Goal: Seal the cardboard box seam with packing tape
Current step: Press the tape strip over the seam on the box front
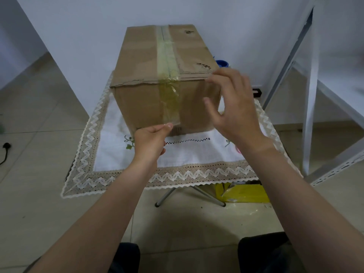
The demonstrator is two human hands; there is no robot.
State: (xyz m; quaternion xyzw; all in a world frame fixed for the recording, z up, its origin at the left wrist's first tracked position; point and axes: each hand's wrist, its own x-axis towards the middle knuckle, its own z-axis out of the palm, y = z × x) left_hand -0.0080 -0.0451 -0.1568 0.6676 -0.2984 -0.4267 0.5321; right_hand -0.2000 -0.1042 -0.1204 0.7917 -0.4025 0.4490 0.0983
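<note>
A brown cardboard box [141, 62] stands on a small cloth-covered table [183, 154]. A strip of clear yellowish packing tape [167, 62] runs along the top seam and down the near face. My left hand [151, 140] pinches the tape's lower end at the bottom of the near face. My right hand [234, 107] hovers with fingers spread at the box's near right corner, holding nothing; I cannot tell whether it touches the cardboard.
A blue object [222, 63] peeks out behind the box on the right. A white metal shelf frame [311, 95] stands to the right. A yellow package [244, 193] lies on the floor under the table. A black cable [5, 152] lies at left.
</note>
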